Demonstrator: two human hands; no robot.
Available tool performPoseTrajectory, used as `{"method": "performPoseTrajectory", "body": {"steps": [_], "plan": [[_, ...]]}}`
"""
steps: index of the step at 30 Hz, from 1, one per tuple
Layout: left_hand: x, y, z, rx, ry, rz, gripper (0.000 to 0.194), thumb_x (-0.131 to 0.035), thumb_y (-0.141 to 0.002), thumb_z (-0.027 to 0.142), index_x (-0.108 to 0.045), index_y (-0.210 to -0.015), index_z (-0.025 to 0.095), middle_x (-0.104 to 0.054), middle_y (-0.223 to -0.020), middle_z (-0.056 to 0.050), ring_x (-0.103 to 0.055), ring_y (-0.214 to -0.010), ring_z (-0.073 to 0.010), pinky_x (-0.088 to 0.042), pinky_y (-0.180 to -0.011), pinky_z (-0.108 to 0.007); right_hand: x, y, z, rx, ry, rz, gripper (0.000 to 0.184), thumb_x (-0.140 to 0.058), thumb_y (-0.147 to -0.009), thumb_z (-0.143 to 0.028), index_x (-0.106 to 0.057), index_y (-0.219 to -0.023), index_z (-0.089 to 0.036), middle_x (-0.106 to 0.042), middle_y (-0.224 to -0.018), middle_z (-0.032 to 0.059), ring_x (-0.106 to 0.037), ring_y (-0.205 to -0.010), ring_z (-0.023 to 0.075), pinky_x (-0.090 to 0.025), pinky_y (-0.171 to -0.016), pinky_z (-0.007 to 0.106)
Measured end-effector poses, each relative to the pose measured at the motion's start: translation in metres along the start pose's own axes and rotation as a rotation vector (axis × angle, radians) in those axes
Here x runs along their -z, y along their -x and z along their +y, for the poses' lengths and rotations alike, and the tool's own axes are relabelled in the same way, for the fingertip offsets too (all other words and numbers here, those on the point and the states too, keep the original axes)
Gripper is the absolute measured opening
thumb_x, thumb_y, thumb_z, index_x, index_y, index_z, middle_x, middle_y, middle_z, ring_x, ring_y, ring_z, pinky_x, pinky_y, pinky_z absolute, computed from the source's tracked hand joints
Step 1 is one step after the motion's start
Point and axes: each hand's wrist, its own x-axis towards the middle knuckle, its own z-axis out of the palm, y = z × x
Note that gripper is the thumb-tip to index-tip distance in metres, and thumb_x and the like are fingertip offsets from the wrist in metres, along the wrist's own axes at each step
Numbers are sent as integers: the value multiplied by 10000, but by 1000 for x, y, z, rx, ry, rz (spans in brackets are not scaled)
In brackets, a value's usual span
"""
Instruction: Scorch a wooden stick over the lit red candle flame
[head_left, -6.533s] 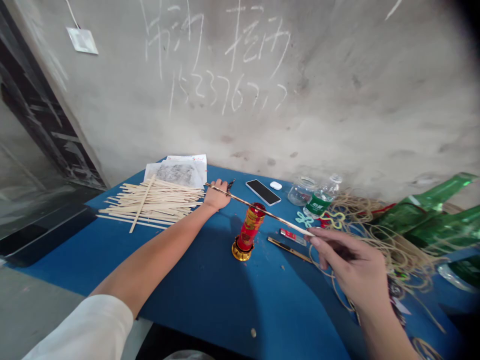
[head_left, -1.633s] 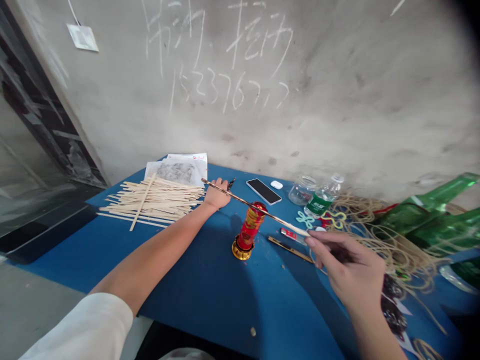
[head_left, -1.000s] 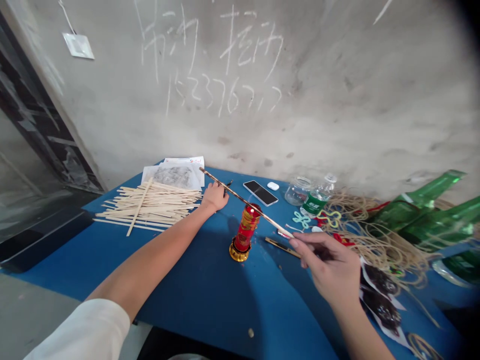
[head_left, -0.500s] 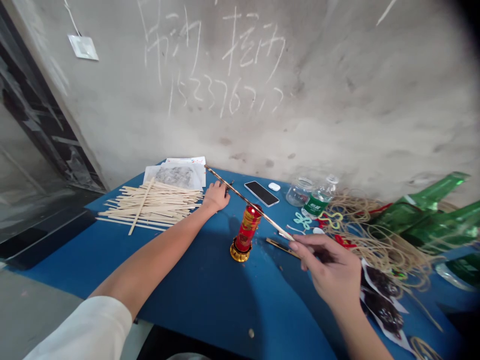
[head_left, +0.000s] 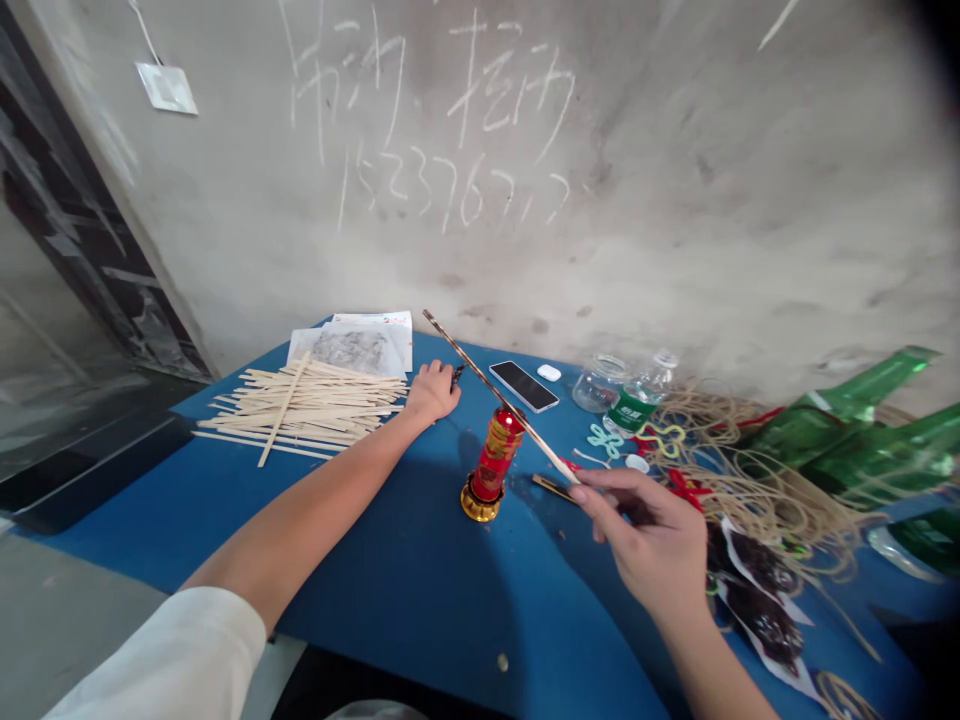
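My right hand (head_left: 637, 530) pinches the lower end of a long, thin bamboo strip (head_left: 487, 382) with brown scorch marks. The strip slants up and to the left, passing close to the top of a red candle (head_left: 491, 460) in a gold holder. I cannot tell whether they touch. My left hand (head_left: 431, 393) rests on the blue table (head_left: 390, 610) with its fingers loosely curled. A small dark object (head_left: 457, 375) lies at its fingertips, and the strip's far end is just above it.
A pile of wooden strips (head_left: 300, 412) and papers (head_left: 352, 348) lie at the left. Behind are a phone (head_left: 523, 386), glass jar (head_left: 598, 386) and water bottle (head_left: 637, 395). Tangled twine (head_left: 757, 490) and green glass bottles (head_left: 847, 440) fill the right. A concrete wall rises behind.
The strip has tilted steeper, its far end rising up and to the left. My right hand has shifted slightly left. My left hand has stayed in place.
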Motion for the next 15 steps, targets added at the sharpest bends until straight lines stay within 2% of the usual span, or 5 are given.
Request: {"method": "performPoseTrajectory", "body": {"steps": [7, 15], "plan": [[3, 1, 1, 10, 0, 0, 335, -573, -1049, 318, -715, -1314, 172, -671, -1401, -194, -622, -1272, -366, -525, -1115, -483, 0, 0, 0, -3, 17, 7, 132, -938, -881, -367, -903, -932, -250, -768, -636, 4, -577, -380, 116, -472, -380, 243], [6, 2, 2, 9, -6, -3, 330, -592, -1040, 318, -714, -1312, 176, -677, -1399, -184, -634, -1290, -367, -548, -1115, -466, -1, -1, 0, -6, 42, -8, 118, -912, -911, -359, -920, -973, -258, -732, -576, -15, -586, -381, 117, -491, -400, 237]]}}
